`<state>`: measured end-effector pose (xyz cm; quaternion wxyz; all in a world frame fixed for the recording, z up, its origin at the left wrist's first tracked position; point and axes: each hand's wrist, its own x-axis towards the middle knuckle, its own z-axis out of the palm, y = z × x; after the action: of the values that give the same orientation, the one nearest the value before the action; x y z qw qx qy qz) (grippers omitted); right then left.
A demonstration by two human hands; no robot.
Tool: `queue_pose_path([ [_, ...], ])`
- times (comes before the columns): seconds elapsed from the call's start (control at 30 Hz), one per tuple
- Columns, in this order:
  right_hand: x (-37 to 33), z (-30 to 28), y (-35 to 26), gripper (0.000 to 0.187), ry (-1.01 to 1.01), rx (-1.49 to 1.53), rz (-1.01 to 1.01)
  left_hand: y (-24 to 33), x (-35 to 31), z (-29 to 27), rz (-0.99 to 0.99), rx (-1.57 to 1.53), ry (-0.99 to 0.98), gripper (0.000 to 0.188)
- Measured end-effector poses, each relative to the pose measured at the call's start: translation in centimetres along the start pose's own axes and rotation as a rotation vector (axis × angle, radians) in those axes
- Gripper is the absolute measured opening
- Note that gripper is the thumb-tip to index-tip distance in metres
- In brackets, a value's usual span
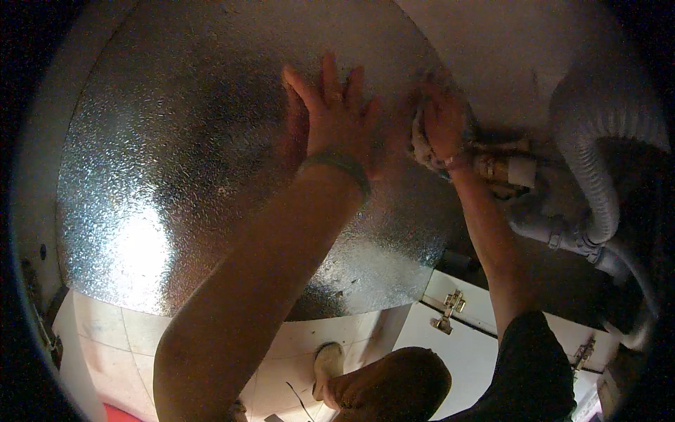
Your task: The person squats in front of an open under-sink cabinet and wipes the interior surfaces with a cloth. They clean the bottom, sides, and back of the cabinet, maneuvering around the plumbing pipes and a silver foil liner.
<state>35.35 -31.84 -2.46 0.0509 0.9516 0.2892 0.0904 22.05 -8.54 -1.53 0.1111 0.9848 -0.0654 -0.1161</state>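
My left hand [341,116] lies flat on a shiny, textured silver sheet [169,133], its fingers spread and holding nothing. A dark band circles that wrist. Farther right, near the sheet's right edge, my right hand [445,123] closes over a crumpled, pale cloth [422,144] and presses it toward the surface. Dim light hides most of the cloth and the fingertips.
A grey corrugated hose [598,183] and pipe fittings run along the right. Beside my right wrist is a brass-coloured valve [496,169]. A white cabinet door [415,337] with a metal hinge [450,309] stands open below. Pale floor tiles [112,316] lie beyond the sheet's near edge.
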Motion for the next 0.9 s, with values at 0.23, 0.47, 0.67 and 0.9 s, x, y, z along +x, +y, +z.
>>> queue_pose_path([
  [0.23, 10.5, 2.0, 3.6, 0.039, 0.115, -0.306, -0.205, 0.8, 0.1, -1.6, 0.051, -0.062, 0.031, 0.086],
  [0.47, 6.0, 0.6, 1.2, 0.033, 0.137, -0.166, -0.211, -1.8, -0.6, -1.0, 0.086, -0.040, 0.080, 0.095],
  [0.67, 13.2, 1.5, -0.2, 0.033, 0.024, -0.185, -0.050, -1.7, -0.3, -2.9, 0.068, -0.044, 0.049, 0.097],
  [0.9, 5.8, 1.3, -0.8, 0.032, 0.170, 0.080, -0.149, -1.7, -0.1, -5.0, 0.078, -0.082, -0.116, 0.106],
])
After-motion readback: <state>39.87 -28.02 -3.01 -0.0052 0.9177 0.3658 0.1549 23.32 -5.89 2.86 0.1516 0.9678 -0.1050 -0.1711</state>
